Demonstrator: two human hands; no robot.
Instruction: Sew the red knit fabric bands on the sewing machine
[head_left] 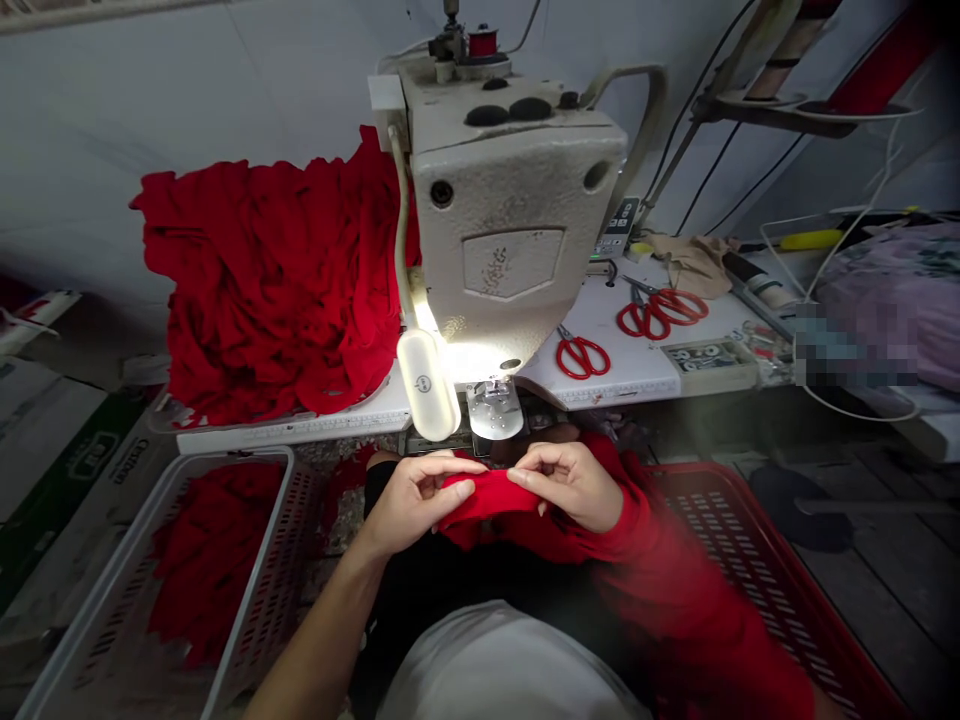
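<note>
Both my hands pinch the edge of a red fabric piece [495,497] and hold it stretched between them above my lap. My left hand [416,500] grips its left end between thumb and fingers. At the other end, my right hand [566,482] pinches it the same way. Red cloth [675,590] covers my right forearm; whether it is one piece with the held fabric I cannot tell. Just beyond my hands stands a sewing machine [510,220], its presser foot and plate [495,410] lit by a small lamp [429,385].
A tall heap of red fabric [277,280] rests left of the machine. Below it, a white basket [259,560] holds more red cloth. Red-handled scissors [582,357] and two more pairs [660,312] lie on the right tabletop. A red basket [757,560] stands at my right.
</note>
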